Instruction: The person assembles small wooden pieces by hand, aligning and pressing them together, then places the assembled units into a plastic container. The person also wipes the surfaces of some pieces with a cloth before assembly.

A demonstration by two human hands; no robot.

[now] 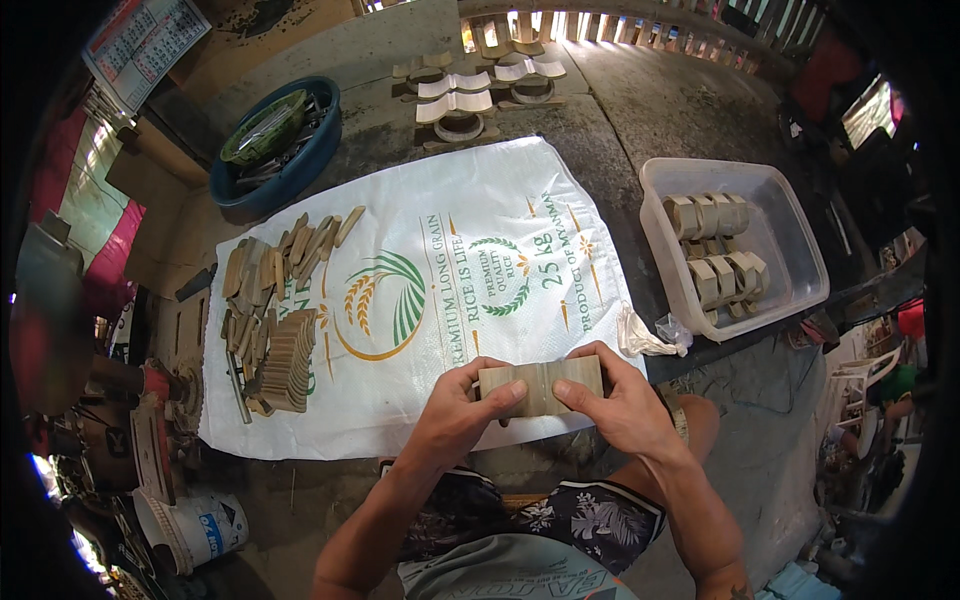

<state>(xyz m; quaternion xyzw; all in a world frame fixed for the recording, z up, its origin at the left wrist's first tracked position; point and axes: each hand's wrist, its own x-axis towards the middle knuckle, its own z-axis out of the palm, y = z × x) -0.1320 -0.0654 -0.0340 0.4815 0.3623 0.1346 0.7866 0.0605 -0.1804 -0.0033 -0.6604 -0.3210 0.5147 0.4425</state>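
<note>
Between my two hands is a pale wooden piece (540, 386), wide and with a lengthwise seam or groove at its middle. My left hand (455, 408) grips its left end, the thumb lying on the upper face. At the other end my right hand (628, 402) holds it the same way, thumb pressed beside the seam. The fingers beneath are mostly hidden. Under the piece lies the near edge of a white woven sack (400, 220) spread flat. To the left on the sack are a stack of thin curved wooden slats (288, 360) and a pile of loose wooden strips (285, 255).
A clear plastic bin (790, 285) with several faceted wooden pieces (718, 275) stands at the right. Crumpled plastic bags (650, 335) lie beside it. Farther back are a blue basin (235, 195) of tools and several curved pieces (455, 105) on rings. A white bucket (195, 530) sits lower left.
</note>
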